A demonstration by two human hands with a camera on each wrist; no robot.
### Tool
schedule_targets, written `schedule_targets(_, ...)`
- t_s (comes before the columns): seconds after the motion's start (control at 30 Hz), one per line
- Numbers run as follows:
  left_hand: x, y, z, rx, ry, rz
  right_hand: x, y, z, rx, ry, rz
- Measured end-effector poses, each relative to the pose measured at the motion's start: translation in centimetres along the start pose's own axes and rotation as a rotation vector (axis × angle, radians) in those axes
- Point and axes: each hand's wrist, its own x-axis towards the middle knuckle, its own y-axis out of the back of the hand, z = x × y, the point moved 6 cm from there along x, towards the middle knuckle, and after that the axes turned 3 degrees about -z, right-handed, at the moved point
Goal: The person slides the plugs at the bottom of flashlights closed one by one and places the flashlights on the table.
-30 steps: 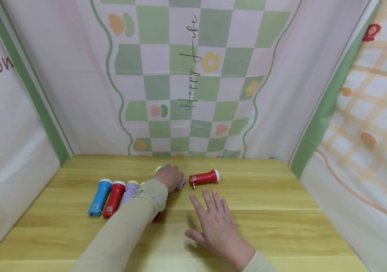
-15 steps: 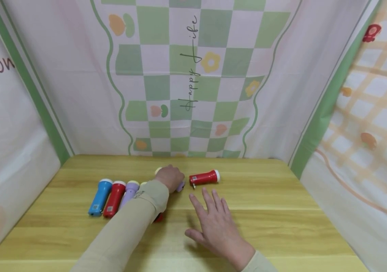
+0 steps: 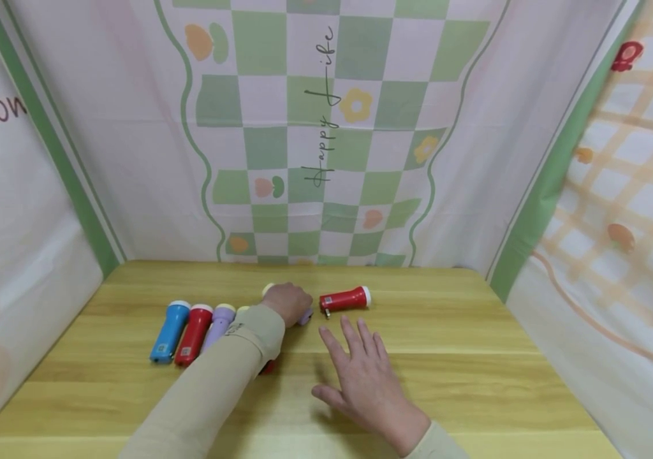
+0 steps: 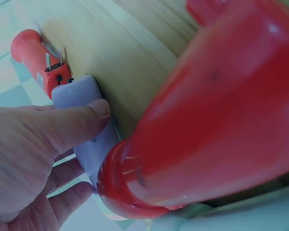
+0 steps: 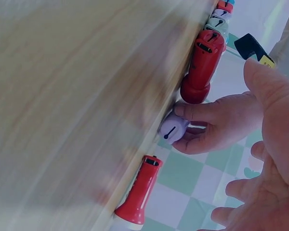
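Note:
My left hand (image 3: 287, 303) grips a purple flashlight (image 4: 79, 96) lying near the back of the table, its thumb across the top and fingers along the far side. In the head view the hand hides most of that flashlight's body. Just right of it lies a red flashlight (image 3: 342, 299) with a white rim, its metal prongs folded out. My right hand (image 3: 369, 382) hovers low over the table with spread fingers, holding nothing. Another red flashlight (image 4: 221, 110) fills the left wrist view close beside the held one; my left forearm mostly covers it in the head view.
Left of my forearm, a blue flashlight (image 3: 168, 335), a red one (image 3: 194, 336) and a purple one (image 3: 219, 324) lie side by side. A pale-green flashlight (image 5: 217, 26) continues this row. Printed curtains (image 3: 148, 191) enclose the wooden table (image 3: 447, 370) at the back and sides.
My left hand and the held purple flashlight's end have shifted very slightly toward me. My right hand and the other flashlights stay in place.

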Motion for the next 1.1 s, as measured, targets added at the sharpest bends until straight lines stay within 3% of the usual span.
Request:
schedule_targets(0.2, -0.7, 0.3, -0.1, -0.023, -0.037, 0.051, 0.0, 0.1, -0.1, -0.001, 0.005, 0.011)
schedule_targets(0.5, -1.8, 0.9, 0.1, -0.038, -0.091, 0.077, -0.1, 0.4, -0.1, -0.008, 0.001, 0.024)
schedule_targets(0.87, -2.2, 1.8, 0.0, -0.071, -0.087, 0.129, -0.2, 0.6, 0.0, 0.001, -0.005, 0.051)
schedule_targets(1.1, -2.9, 3.1, 0.1, -0.113, -0.082, 0.209, -0.2, 0.7, 0.3, -0.010, -0.017, 0.075)
